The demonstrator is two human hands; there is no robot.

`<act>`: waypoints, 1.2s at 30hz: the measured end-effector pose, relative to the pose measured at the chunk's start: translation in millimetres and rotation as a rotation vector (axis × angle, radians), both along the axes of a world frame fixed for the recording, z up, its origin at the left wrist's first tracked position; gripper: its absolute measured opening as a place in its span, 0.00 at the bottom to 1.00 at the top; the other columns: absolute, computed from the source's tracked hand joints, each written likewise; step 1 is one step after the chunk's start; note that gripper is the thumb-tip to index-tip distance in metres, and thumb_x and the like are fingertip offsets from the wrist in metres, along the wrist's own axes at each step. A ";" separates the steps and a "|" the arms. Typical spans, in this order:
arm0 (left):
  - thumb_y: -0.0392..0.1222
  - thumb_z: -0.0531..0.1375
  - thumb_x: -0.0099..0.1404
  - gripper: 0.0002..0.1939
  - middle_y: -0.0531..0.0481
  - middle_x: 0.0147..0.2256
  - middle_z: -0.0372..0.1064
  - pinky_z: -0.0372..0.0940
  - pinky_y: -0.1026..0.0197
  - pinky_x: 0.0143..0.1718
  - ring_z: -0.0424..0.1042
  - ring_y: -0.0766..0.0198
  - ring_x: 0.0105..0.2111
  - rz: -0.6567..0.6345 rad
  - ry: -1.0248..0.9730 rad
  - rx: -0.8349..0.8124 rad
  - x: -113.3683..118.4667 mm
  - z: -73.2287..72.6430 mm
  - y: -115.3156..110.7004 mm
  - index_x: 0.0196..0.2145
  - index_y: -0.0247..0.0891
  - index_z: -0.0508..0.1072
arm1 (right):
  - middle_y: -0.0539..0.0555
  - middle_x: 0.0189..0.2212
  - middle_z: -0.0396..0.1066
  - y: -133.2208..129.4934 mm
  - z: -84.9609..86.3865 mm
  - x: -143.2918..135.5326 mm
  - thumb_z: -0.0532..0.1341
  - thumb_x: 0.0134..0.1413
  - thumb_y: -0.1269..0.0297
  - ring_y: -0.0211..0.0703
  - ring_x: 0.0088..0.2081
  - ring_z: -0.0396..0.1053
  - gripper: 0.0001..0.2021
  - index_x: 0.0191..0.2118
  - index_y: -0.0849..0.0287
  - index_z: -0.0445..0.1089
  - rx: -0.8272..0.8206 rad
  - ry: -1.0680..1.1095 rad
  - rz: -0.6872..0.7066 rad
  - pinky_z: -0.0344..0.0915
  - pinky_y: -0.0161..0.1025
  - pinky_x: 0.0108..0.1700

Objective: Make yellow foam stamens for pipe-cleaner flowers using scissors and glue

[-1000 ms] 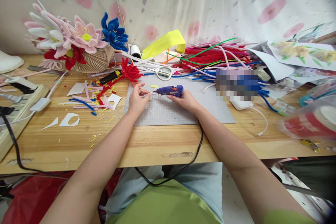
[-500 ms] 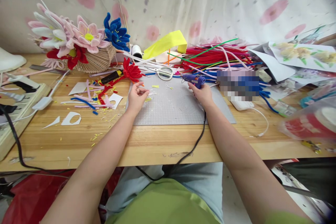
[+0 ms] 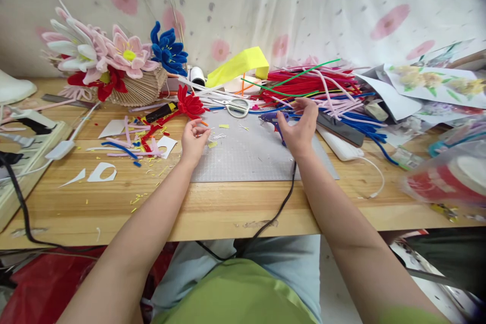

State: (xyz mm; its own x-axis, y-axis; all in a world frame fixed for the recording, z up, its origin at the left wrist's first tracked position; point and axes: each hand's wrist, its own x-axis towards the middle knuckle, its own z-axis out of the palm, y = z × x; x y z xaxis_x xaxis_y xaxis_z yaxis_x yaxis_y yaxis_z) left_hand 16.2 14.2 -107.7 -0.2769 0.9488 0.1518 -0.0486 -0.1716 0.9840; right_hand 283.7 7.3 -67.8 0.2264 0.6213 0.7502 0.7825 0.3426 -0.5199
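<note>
My right hand [image 3: 301,129] is open, thumb and fingers spread wide. Just left of it, partly hidden behind the thumb, a purple-blue hot glue gun [image 3: 271,120] rests on the grey cutting mat [image 3: 243,167]. Its black cord runs down over the table edge. Over the mat's left side, my left hand [image 3: 195,140] has its fingers curled to the thumb; what is between them, if anything, is too small to make out. Close to those fingertips lie thin white strands [image 3: 218,136] and yellow scraps [image 3: 224,126]. A red pipe-cleaner flower [image 3: 190,102] stands just behind this hand.
White-handled scissors [image 3: 238,107] lie at the mat's back edge, before bundles of red pipe cleaners [image 3: 299,83]. Fuzzy flowers fill a woven basket [image 3: 140,92] at left. A dark phone [image 3: 339,129] and white charger lie right; a cup [image 3: 451,177] stands beyond. Offcuts litter the left.
My right hand has let go of the glue gun, opened and risen slightly to the right. The gun now rests on the mat. My left hand has shifted a little left.
</note>
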 end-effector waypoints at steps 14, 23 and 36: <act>0.35 0.62 0.52 0.18 0.54 0.29 0.72 0.66 0.63 0.32 0.71 0.67 0.29 0.106 0.223 0.019 -9.9 -8.6 1.8 0.41 0.39 0.64 | 0.51 0.39 0.74 0.4 -16.6 -118.3 0.58 0.47 0.75 0.41 0.41 0.68 0.18 0.46 0.57 0.58 -0.579 -0.398 0.731 0.62 0.39 0.44; 0.35 0.61 0.52 0.17 0.53 0.30 0.72 0.67 0.61 0.34 0.72 0.65 0.31 0.143 0.220 0.037 -11.0 -11.8 3.5 0.40 0.40 0.63 | 0.50 0.35 0.74 1.1 -25.3 -119.9 0.55 0.48 0.75 0.39 0.38 0.70 0.15 0.43 0.56 0.58 -0.558 -0.267 0.692 0.63 0.38 0.43; 0.34 0.60 0.53 0.17 0.54 0.29 0.69 0.67 0.63 0.32 0.72 0.67 0.28 0.138 0.150 0.050 -5.4 -9.1 2.8 0.41 0.40 0.62 | 0.50 0.36 0.73 0.0 -25.8 -125.8 0.58 0.46 0.75 0.39 0.38 0.68 0.19 0.46 0.56 0.58 -0.642 -0.273 0.678 0.61 0.39 0.44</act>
State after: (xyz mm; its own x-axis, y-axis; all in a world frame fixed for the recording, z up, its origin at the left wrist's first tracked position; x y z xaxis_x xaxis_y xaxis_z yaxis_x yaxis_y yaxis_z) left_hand 10.8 17.0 -116.8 -0.3745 0.8938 0.2467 0.1255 -0.2148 0.9686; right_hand 157.9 7.3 -93.6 -0.4617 0.8650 0.1965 0.6451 0.4795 -0.5949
